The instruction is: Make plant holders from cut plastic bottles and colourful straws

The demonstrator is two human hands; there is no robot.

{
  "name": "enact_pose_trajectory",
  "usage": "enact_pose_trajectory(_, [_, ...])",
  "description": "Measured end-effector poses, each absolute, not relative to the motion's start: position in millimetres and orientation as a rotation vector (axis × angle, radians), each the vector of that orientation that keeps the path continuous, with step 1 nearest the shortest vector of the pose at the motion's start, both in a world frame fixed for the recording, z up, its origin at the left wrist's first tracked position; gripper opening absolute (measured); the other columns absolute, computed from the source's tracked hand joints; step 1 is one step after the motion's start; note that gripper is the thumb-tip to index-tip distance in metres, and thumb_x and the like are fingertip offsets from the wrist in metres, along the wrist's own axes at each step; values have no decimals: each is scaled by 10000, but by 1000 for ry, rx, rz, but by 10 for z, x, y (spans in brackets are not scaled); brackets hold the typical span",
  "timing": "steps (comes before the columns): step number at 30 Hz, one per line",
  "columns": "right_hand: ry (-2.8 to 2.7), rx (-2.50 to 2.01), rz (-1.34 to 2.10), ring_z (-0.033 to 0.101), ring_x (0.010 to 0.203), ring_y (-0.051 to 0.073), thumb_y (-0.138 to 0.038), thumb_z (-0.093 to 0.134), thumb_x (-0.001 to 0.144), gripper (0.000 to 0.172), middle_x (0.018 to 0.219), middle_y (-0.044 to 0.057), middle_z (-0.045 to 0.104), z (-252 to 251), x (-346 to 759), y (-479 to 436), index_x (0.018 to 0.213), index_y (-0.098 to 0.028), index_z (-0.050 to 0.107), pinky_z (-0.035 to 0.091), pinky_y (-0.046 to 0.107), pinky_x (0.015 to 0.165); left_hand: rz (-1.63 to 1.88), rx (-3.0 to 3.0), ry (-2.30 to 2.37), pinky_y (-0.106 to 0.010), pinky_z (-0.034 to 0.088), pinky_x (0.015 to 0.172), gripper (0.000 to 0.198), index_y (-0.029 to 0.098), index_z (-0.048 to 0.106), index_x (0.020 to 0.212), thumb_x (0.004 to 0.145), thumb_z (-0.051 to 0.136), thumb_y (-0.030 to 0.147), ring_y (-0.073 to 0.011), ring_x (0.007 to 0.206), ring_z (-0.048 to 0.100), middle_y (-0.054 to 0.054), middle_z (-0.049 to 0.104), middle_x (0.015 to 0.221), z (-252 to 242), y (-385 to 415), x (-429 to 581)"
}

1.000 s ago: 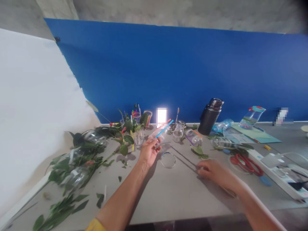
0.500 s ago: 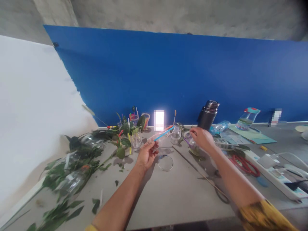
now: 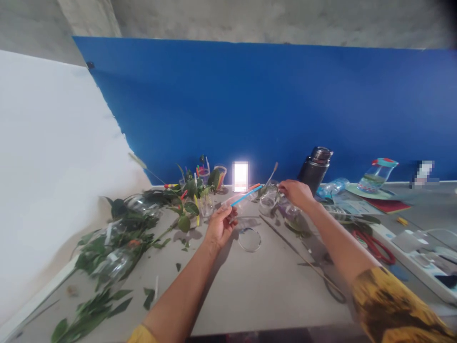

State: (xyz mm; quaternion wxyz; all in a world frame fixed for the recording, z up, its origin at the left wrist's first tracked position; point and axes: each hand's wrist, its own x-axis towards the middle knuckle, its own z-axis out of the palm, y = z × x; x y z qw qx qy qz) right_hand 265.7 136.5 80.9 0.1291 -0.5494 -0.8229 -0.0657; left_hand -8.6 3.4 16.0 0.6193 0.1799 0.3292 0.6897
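My left hand (image 3: 221,225) is closed in a pinch around a blue straw (image 3: 246,196). An orange straw (image 3: 254,186) lies along it, slanting up to the right. To the right, my right hand (image 3: 294,193) reaches over a small clear jar (image 3: 267,204), its fingers drawn together. Whatever is between those fingertips is too small and blurred to make out. A thin stick with a pale tip (image 3: 273,172) leans up by the jar. Below my left hand, a thin wire ring (image 3: 250,239) lies flat on the grey table (image 3: 257,295).
Leafy cuttings and clear plastic bottles (image 3: 114,264) cover the left side. Cups with leaves and coloured straws (image 3: 205,202) stand behind. A black flask (image 3: 316,166), a water jug (image 3: 376,176), red-handled scissors (image 3: 378,250) and a power strip (image 3: 410,252) are on the right.
My right hand has moved slightly left and up, toward the small jar. The pale-tipped stick has gone from nearly upright to leaning right. My left hand keeps hold of the straws.
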Motion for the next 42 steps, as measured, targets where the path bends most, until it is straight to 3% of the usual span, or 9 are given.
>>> enact_pose_trajectory(6, [-2437, -1593, -188, 669, 948, 209, -246, 482, 1052, 255, 1085, 101, 764, 866, 2715, 1310, 1039, -207, 734, 382, 276, 723, 1585, 399, 728, -213, 488, 556, 311, 165, 739, 989, 708, 869, 132, -129, 683, 684, -27, 752, 800, 196, 18, -69])
enact_pose_trajectory(11, [-2371, -1503, 36, 650, 817, 183, -92, 571, 889, 179, 877, 58, 755, 699, 2703, 1416, 964, -166, 715, 385, 249, 719, 1600, 405, 747, -220, 497, 549, 282, 160, 743, 975, 718, 853, 127, -129, 679, 671, -28, 744, 804, 191, 18, -66])
enact_pose_trajectory(16, [-2293, -1564, 98, 631, 767, 174, -139, 557, 892, 153, 809, 67, 737, 598, 2637, 1539, 850, -149, 703, 381, 247, 687, 1596, 425, 727, -212, 506, 557, 267, 166, 748, 967, 724, 854, 139, -119, 679, 655, -19, 730, 796, 183, 21, -79])
enact_pose_trajectory(24, [-2289, -1664, 43, 674, 824, 199, -168, 554, 915, 163, 867, 96, 764, 625, 2596, 1534, 905, -150, 716, 406, 255, 716, 1594, 424, 708, -227, 513, 579, 232, 168, 746, 938, 735, 857, 153, -127, 694, 649, -29, 730, 807, 175, 14, -96])
enact_pose_trajectory(31, [-2344, -1662, -63, 718, 959, 230, -170, 523, 930, 296, 1038, 102, 804, 667, 2624, 1518, 1085, -181, 776, 457, 273, 808, 1594, 398, 722, -220, 509, 566, 267, 160, 741, 984, 741, 848, 137, -120, 673, 657, -28, 735, 802, 170, 35, -97])
enact_pose_trajectory(42, [-2367, -1811, -244, 687, 996, 271, -231, 541, 948, 289, 1115, 148, 715, 923, 2675, 1353, 1047, -216, 812, 483, 326, 793, 1616, 330, 713, -237, 480, 593, 237, 158, 738, 916, 708, 848, 136, -126, 661, 664, -34, 747, 775, 152, 75, -112])
